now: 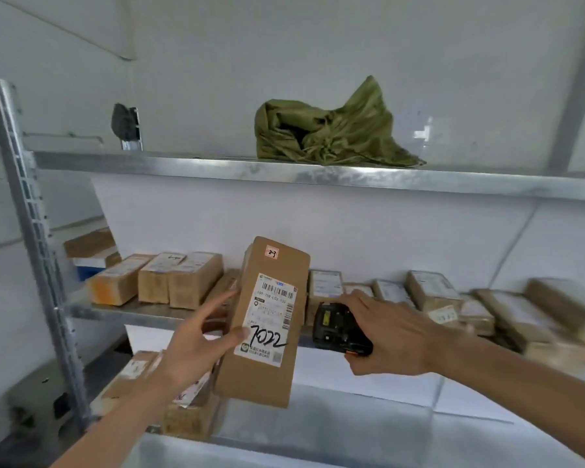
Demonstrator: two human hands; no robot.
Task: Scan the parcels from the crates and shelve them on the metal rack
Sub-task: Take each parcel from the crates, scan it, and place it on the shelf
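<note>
The left hand (196,346) grips the upright parcel (267,319) in front of the metal rack (284,173), before its middle shelf. To the parcel's right, the right hand (389,336) clasps a black scanner (338,329). The one-handed hold could slip and drop the parcel. Above the parcel, a crumpled green sack (335,130) lies, its contents hidden.

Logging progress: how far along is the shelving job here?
Done: a row of parcels already lies on the middle shelf. In hand: the left hand holds up a labelled box marked 7022; the right hand holds the scanner. Left: shelving this box. Crates are out of view, so the remaining count is unknown.
</note>
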